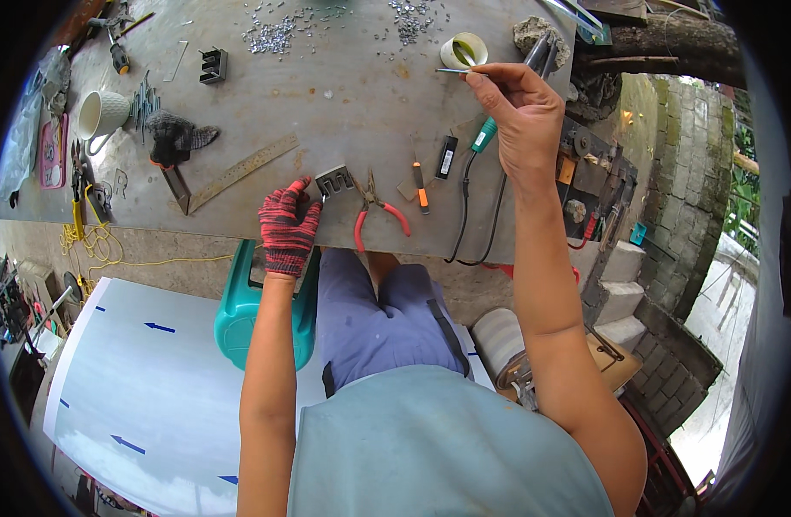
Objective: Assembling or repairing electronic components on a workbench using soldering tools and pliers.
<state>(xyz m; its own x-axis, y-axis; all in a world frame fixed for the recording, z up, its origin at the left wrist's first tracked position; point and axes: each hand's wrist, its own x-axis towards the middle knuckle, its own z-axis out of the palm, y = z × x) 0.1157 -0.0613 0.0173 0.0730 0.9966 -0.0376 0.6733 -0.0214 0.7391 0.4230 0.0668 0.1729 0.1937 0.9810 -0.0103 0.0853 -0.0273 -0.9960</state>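
My left hand (289, 226), in a red and black striped knit glove, is closed at the left end of a small slotted metal bracket (333, 180) near the table's front edge. My bare right hand (526, 112) is raised over the table's right side, thumb and forefinger pinching a thin metal rod (451, 71). The rod's tip reaches across the front of a pale cup (464, 50) with green inside; whether it touches the cup I cannot tell. Red-handled pliers (371, 207) lie right of the bracket. Farther right are an orange-handled screwdriver (420, 191) and a dark box (446, 158).
A green cable-ended holder (483, 135) lies by my right forearm. Leftward are a metal ruler (243, 175), a dark glove (173, 136), a white mug (101, 115) and a second slotted bracket (213, 66). Small metal pieces (270, 34) lie scattered at the back. A green stool (258, 323) stands below.
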